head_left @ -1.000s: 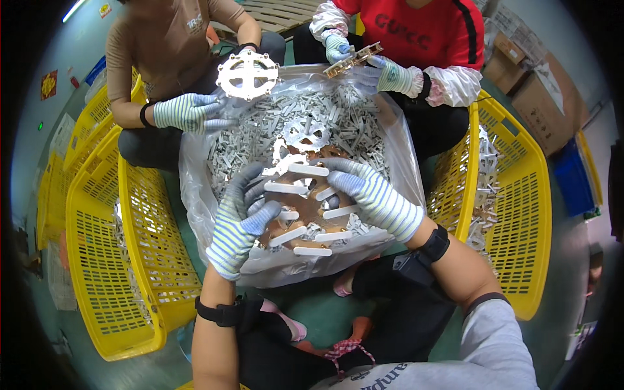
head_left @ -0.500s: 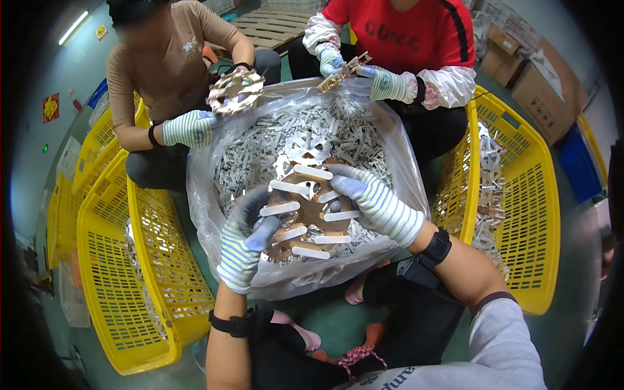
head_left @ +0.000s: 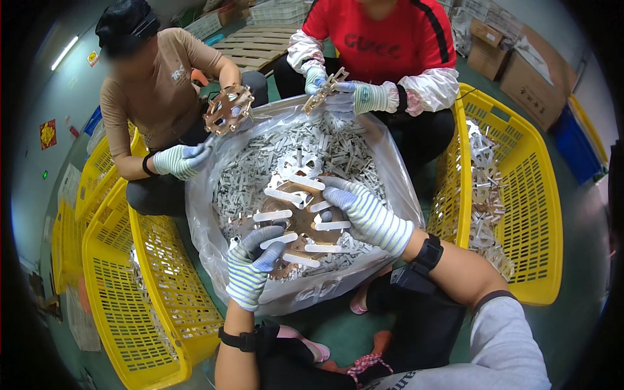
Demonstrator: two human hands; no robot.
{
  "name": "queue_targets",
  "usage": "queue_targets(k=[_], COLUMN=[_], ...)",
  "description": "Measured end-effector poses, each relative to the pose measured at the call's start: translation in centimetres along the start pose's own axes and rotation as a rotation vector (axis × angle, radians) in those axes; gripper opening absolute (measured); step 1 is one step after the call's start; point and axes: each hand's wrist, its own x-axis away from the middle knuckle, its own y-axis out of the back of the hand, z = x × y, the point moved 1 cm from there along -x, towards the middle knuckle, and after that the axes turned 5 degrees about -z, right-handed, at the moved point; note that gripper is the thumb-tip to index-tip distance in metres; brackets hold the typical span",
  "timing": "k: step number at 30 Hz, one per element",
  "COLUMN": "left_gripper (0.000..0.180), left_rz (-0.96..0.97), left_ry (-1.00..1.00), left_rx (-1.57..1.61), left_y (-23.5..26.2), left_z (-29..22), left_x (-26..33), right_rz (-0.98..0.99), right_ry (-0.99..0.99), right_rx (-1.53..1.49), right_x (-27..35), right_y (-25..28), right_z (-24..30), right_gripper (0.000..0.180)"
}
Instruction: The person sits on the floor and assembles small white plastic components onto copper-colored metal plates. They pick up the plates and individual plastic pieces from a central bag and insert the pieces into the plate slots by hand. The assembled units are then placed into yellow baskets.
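A round copper-coloured metal plate (head_left: 303,224) with cut-outs hangs over the big bag of parts, light metal strips standing out around it. At its lower left, my left hand (head_left: 250,263) in a striped glove grips the edge, fingers beside one strip. My right hand (head_left: 372,211), gloved likewise, is closed on the upper right edge, the thumb partly hidden. Beneath lie many loose grey metal strips (head_left: 250,175) in a clear plastic bag (head_left: 205,214). A shiny silver cut-out plate (head_left: 300,164) lies on the strips just beyond my hands.
Across the bag, one co-worker holds a similar round plate (head_left: 229,110); another grips one edge-on (head_left: 325,91). Yellow slotted baskets with metal parts stand at left (head_left: 107,286) and right (head_left: 520,227). Cardboard boxes (head_left: 533,84) and a wooden pallet (head_left: 250,47) are behind.
My left hand has shifted its fingers up and over a strip at the plate's left edge. The plate sits slightly further left and lower. The left co-worker's plate has turned.
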Motion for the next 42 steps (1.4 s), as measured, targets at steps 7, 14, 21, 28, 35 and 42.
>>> queue_targets(k=[7,14,21,28,35,42], left_gripper=[0.036,0.051,0.061,0.056,0.049,0.042], left_rz=[-0.053,0.004,0.333,0.177,-0.013,-0.204], left_ry=[-0.045,-0.664,-0.119,-0.068,-0.031,0.042], left_rx=[0.447,-0.453,0.62,0.468,0.266,0.125], left_y=[2.9,4.5,3.3,6.1,4.0,1.6], left_z=[4.1,7.2,5.1,6.5,4.0,4.3], left_x=[-1.1,-2.4,-1.3,-2.1,-3.9,-4.3], right_rz=[0.207,0.489,-0.027,-1.164,-1.224,-1.4], right_ry=[0.102,1.329,1.019,0.285,-0.652,-0.933], right_rx=[-0.081,1.2,0.779,1.45,1.686,1.668], right_x=[0.5,3.3,13.9,31.3,36.3,35.2], right_y=[-1.1,-3.3,5.3,28.0,46.7,55.9], right_z=[0.4,1.7,15.3,25.0,24.1,18.1], right_gripper=[0.036,0.016,0.03,0.033,0.035,0.035])
